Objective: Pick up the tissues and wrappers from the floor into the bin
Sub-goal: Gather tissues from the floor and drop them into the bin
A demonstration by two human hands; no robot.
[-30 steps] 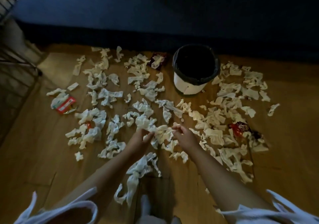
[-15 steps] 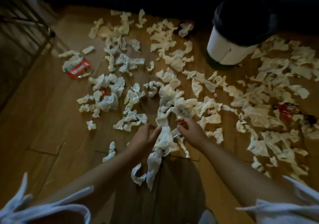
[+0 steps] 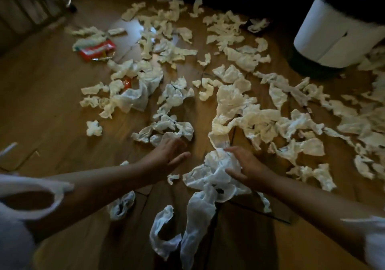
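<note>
The right hand (image 3: 245, 165) is gripping a crumpled white tissue bundle (image 3: 216, 174) at the near middle of the brown wooden floor (image 3: 52, 113), the left hand (image 3: 166, 155) is extending straight fingers just beside it, and the white cylindrical bin (image 3: 337, 38) is standing toward the far right corner.

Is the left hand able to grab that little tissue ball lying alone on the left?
Probably yes. The left hand is open and empty, and only bare floor lies between it and the lone tissue ball.

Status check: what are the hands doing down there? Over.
Left hand open, beside loose tissues. Right hand gripping a tissue bundle. Bin far right, floor between littered.
</note>
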